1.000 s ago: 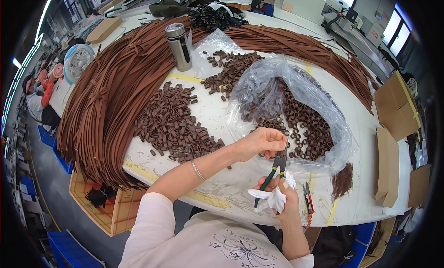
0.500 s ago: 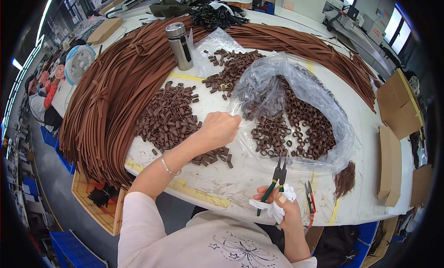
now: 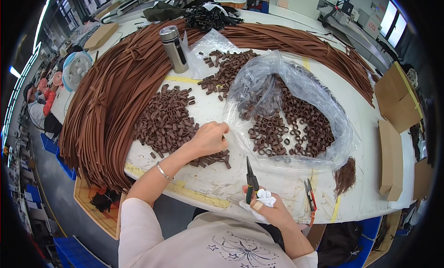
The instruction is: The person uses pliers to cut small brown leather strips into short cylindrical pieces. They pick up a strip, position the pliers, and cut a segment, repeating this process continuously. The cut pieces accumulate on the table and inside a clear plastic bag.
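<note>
My left hand (image 3: 210, 137) is closed, thumb against curled fingers, above the right edge of a heap of small brown strap loops (image 3: 164, 120). Whatever it may pinch is too small or hidden to name. In my right hand (image 3: 273, 211), near the table's front edge, is a pair of long-nosed pliers (image 3: 251, 179) with green handles, tips pointing away from me. White cloth (image 3: 264, 198) is bunched around the handles in that hand, and a tan plaster covers part of the hand. Beyond the pliers, a clear plastic bag (image 3: 342, 129) lies spread open with many round brown loops (image 3: 307, 113) inside.
Bundles of long brown straps (image 3: 106, 101) curve round the table's left and far sides. A steel flask (image 3: 174, 48) stands behind the heap. Red-handled snips (image 3: 310, 196) lie right of my right hand, near a tuft of brown threads (image 3: 345, 175). Cardboard boxes (image 3: 391, 159) are at right.
My left hand has drawn back from the bag's edge, down and left toward the loop heap. The pliers have shifted left and lower, their jaws now looking closer together.
</note>
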`<state>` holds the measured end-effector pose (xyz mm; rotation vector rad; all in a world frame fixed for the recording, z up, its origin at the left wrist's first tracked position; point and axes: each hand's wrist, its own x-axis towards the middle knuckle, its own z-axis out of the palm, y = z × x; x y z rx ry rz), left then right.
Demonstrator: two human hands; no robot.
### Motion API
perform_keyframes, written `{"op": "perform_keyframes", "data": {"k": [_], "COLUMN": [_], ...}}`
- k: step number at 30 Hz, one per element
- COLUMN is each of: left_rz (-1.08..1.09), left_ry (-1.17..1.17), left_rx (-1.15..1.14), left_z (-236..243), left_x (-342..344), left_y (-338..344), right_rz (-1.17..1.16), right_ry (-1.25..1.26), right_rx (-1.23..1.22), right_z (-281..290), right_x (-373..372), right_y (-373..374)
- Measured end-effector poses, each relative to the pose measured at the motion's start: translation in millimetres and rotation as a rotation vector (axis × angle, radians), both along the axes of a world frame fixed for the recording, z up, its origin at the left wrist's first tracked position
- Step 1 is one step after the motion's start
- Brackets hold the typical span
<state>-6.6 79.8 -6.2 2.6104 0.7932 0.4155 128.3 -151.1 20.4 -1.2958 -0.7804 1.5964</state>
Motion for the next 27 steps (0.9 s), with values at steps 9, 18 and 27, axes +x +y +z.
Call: {"op": "perform_keyframes", "data": {"k": [9,18,27], "left_rz": [0.002,-0.072,-0.029], "left_ry": [-1.073,-1.021,-1.004], "left_rx": [-1.587,-1.545,-1.341], "left_z": [13.6,6.0,0.2], "left_x": [0.3,0.8,3.2], "left_y": [-51.4,-79.6,-91.5], "right_rz": [0.117,0.1,0.124], "right_ry": [0.316,0.51,-0.144], "right_rx": [-0.076,-0.042,0.114], "right_z": [-15.7,-5.2,-15.8], "right_x": [-4.8,-2.1,2.1], "right_y": [9.8,12.9,21.3]}}
